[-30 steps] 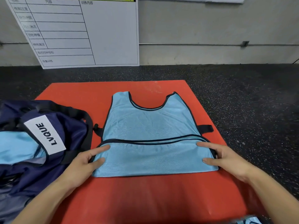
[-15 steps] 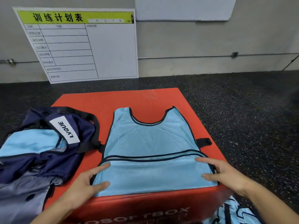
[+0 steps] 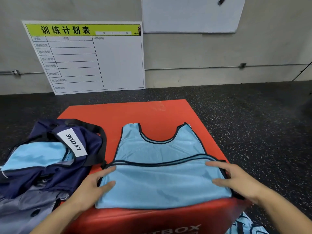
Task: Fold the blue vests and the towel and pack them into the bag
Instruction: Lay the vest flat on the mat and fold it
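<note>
2 hands, left hand [image 3: 89,188] and right hand [image 3: 236,180], press straight, spread fingers on the blue vest's [image 3: 160,166] folded hem at the red box's [image 3: 152,112] near edge.

It looked like a gym: black speckled rubber floor [image 3: 253,132], a red soft plyo box [image 3: 152,114], and at eleven o'clock a training-plan board [image 3: 87,56] leaning on the grey wall [image 3: 202,51], beside a whiteboard [image 3: 190,14].
</note>
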`<state>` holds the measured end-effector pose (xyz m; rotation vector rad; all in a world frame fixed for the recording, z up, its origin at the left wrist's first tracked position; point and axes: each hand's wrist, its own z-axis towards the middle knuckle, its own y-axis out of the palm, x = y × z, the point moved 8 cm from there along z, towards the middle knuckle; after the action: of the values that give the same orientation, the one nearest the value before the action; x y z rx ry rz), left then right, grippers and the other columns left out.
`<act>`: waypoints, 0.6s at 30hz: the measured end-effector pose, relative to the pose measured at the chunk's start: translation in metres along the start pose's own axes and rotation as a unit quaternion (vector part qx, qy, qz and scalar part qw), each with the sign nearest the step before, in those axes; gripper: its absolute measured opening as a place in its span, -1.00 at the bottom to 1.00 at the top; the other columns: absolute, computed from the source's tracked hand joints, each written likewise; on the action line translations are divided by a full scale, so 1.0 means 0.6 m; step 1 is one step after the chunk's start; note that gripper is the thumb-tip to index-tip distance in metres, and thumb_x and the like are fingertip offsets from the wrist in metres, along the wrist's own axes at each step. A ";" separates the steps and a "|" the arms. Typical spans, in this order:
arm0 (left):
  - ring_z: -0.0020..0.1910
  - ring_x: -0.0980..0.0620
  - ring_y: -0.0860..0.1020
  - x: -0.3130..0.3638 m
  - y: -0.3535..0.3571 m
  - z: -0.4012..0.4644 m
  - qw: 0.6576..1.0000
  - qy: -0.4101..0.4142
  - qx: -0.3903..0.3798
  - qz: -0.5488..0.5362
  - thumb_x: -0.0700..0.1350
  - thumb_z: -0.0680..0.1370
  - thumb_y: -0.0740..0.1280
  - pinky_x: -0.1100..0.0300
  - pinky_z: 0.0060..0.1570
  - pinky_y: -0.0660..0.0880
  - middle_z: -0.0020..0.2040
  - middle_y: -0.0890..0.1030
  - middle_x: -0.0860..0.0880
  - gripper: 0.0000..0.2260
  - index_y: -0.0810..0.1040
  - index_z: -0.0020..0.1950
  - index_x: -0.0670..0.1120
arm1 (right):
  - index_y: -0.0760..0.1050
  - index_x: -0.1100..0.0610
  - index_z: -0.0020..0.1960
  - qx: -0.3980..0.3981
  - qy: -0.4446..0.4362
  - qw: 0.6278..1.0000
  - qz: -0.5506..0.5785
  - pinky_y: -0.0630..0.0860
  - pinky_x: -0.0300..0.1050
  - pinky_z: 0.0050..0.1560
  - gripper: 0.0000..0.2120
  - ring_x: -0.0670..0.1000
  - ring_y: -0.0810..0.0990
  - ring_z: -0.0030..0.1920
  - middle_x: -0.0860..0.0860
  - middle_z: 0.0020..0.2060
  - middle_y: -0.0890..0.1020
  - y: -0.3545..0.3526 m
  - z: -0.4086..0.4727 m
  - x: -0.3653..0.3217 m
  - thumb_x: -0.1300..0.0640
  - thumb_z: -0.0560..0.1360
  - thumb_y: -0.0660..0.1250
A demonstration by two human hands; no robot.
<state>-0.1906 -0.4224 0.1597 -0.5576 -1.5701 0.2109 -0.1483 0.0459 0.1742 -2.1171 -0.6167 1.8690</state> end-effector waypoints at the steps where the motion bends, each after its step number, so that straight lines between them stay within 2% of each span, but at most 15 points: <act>1: 0.28 0.30 0.54 0.008 -0.007 0.019 1.000 0.004 0.012 0.005 -0.15 0.53 0.50 0.43 0.25 0.42 0.24 0.63 0.23 -0.60 0.59 0.35 0.10 | 0.59 -0.08 0.34 0.008 -0.005 1.000 0.006 0.30 -0.11 0.51 -0.45 -0.25 0.48 0.38 -0.29 0.30 0.59 -0.007 0.015 -0.009 0.31 0.44 0.56; 3: 0.26 0.29 0.55 0.026 -0.017 0.061 0.999 0.016 0.031 0.028 -0.16 0.59 0.43 0.40 0.26 0.42 0.25 0.62 0.20 -0.64 0.58 0.36 0.12 | 0.60 -0.09 0.32 0.021 -0.006 1.000 0.013 0.33 -0.12 0.48 -0.47 -0.24 0.50 0.36 -0.28 0.29 0.60 -0.024 0.049 -0.020 0.31 0.45 0.54; 5: 0.30 0.22 0.53 0.037 -0.023 0.106 0.998 0.020 0.044 0.045 -0.15 0.61 0.39 0.21 0.38 0.40 0.28 0.61 0.18 -0.67 0.57 0.34 0.13 | 0.61 -0.09 0.30 0.035 0.003 0.999 0.022 0.42 -0.18 0.39 -0.50 -0.24 0.54 0.31 -0.23 0.27 0.62 -0.041 0.088 -0.024 0.33 0.47 0.51; 6: 0.29 0.20 0.55 0.039 -0.024 0.129 0.998 0.015 0.049 0.046 -0.17 0.62 0.37 0.16 0.37 0.42 0.28 0.61 0.16 -0.68 0.57 0.33 0.14 | 0.61 -0.07 0.30 0.041 0.008 0.999 0.026 0.47 -0.25 0.31 -0.51 -0.25 0.57 0.27 -0.20 0.27 0.64 -0.047 0.109 -0.025 0.34 0.48 0.50; 7: 0.22 0.20 0.58 0.040 -0.026 0.151 0.997 0.007 0.055 0.050 -0.18 0.63 0.36 0.15 0.33 0.46 0.25 0.63 0.14 -0.68 0.56 0.32 0.16 | 0.61 -0.06 0.31 0.048 0.013 0.998 0.026 0.49 -0.34 0.21 -0.52 -0.27 0.58 0.23 -0.19 0.25 0.64 -0.053 0.129 -0.025 0.34 0.49 0.48; 8: 0.06 0.20 0.62 0.039 -0.027 0.173 0.996 0.002 0.063 0.056 -0.19 0.64 0.34 0.15 0.23 0.52 0.15 0.66 0.14 -0.68 0.56 0.30 0.17 | 0.60 -0.06 0.31 0.052 0.015 0.998 0.020 0.48 -0.43 0.13 -0.53 -0.31 0.58 0.19 -0.22 0.23 0.63 -0.056 0.149 -0.026 0.34 0.50 0.48; 10: -0.33 0.09 0.54 0.044 -0.024 0.210 0.996 -0.002 0.068 0.064 -0.19 0.65 0.30 0.20 -0.14 0.56 -0.21 0.66 0.10 -0.67 0.55 0.34 0.16 | 0.60 -0.09 0.32 0.054 0.018 0.998 0.006 0.43 -0.51 0.06 -0.54 -0.34 0.52 0.20 -0.29 0.22 0.57 -0.060 0.188 -0.020 0.30 0.52 0.47; 11: -0.40 -0.02 0.52 0.049 -0.022 0.224 0.995 -0.003 0.070 0.064 -0.20 0.66 0.29 0.19 -0.24 0.54 -0.32 0.65 0.02 -0.66 0.55 0.36 0.13 | 0.59 -0.11 0.32 0.051 0.023 0.998 0.002 0.41 -0.48 0.11 -0.55 -0.32 0.50 0.24 -0.28 0.24 0.56 -0.060 0.206 -0.016 0.28 0.52 0.47; 12: -0.33 -0.14 0.61 0.054 -0.021 0.239 0.995 0.001 0.079 0.062 -0.22 0.66 0.28 0.10 -0.19 0.58 -0.26 0.70 -0.13 -0.66 0.55 0.38 0.09 | 0.59 -0.12 0.32 0.049 0.028 0.998 -0.004 0.38 -0.41 0.22 -0.55 -0.26 0.48 0.29 -0.26 0.27 0.55 -0.061 0.223 -0.010 0.26 0.53 0.47; 13: -0.10 -0.25 0.68 0.059 -0.023 0.252 0.993 0.006 0.093 0.066 -0.23 0.66 0.28 -0.02 0.00 0.61 -0.06 0.70 -0.29 -0.65 0.55 0.41 0.04 | 0.58 -0.12 0.33 0.050 0.035 0.998 -0.011 0.34 -0.29 0.36 -0.55 -0.20 0.45 0.35 -0.24 0.30 0.54 -0.062 0.240 -0.003 0.25 0.53 0.48; 14: 0.04 -0.25 0.66 0.060 -0.025 0.267 0.992 0.010 0.104 0.072 -0.24 0.65 0.28 -0.05 0.13 0.58 0.09 0.63 -0.35 -0.65 0.54 0.42 0.01 | 0.58 -0.12 0.33 0.051 0.040 0.998 -0.018 0.29 -0.17 0.46 -0.56 -0.16 0.41 0.40 -0.24 0.32 0.53 -0.063 0.255 0.003 0.24 0.53 0.48; 15: -0.08 -0.12 0.70 0.055 -0.024 0.283 0.991 0.017 0.106 0.081 -0.23 0.65 0.29 0.08 0.06 0.60 0.06 0.64 -0.35 -0.64 0.54 0.43 0.00 | 0.58 -0.12 0.33 0.054 0.043 0.997 -0.023 0.24 -0.09 0.52 -0.56 -0.15 0.39 0.43 -0.24 0.34 0.53 -0.065 0.269 0.010 0.23 0.53 0.48; 16: -0.35 0.04 0.64 0.046 -0.021 0.300 0.990 0.025 0.101 0.095 -0.22 0.65 0.29 0.26 -0.18 0.57 -0.15 0.68 -0.28 -0.64 0.53 0.44 0.02 | 0.59 -0.12 0.32 0.056 0.044 0.997 -0.027 0.23 -0.06 0.54 -0.56 -0.14 0.39 0.45 -0.24 0.34 0.53 -0.065 0.282 0.015 0.24 0.52 0.48; 17: -0.52 0.12 0.46 0.036 -0.016 0.313 0.988 0.029 0.095 0.117 -0.20 0.65 0.28 0.33 -0.39 0.46 -0.39 0.63 -0.09 -0.64 0.52 0.44 0.04 | 0.59 -0.12 0.32 0.057 0.047 0.997 -0.029 0.25 -0.03 0.55 -0.55 -0.13 0.41 0.44 -0.24 0.34 0.53 -0.065 0.292 0.022 0.24 0.52 0.48; 18: -0.56 0.13 0.34 0.025 -0.013 0.323 0.985 0.026 0.094 0.139 -0.18 0.65 0.29 0.33 -0.46 0.38 -0.51 0.52 0.05 -0.63 0.52 0.44 0.06 | 0.59 -0.12 0.32 0.057 0.048 0.997 -0.029 0.27 -0.02 0.54 -0.55 -0.13 0.42 0.43 -0.24 0.33 0.54 -0.063 0.301 0.027 0.25 0.52 0.47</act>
<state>-0.3814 -0.3835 0.1592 -0.6269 -1.3997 0.5470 -0.3303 0.0708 0.1506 -2.0787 -0.5316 1.7185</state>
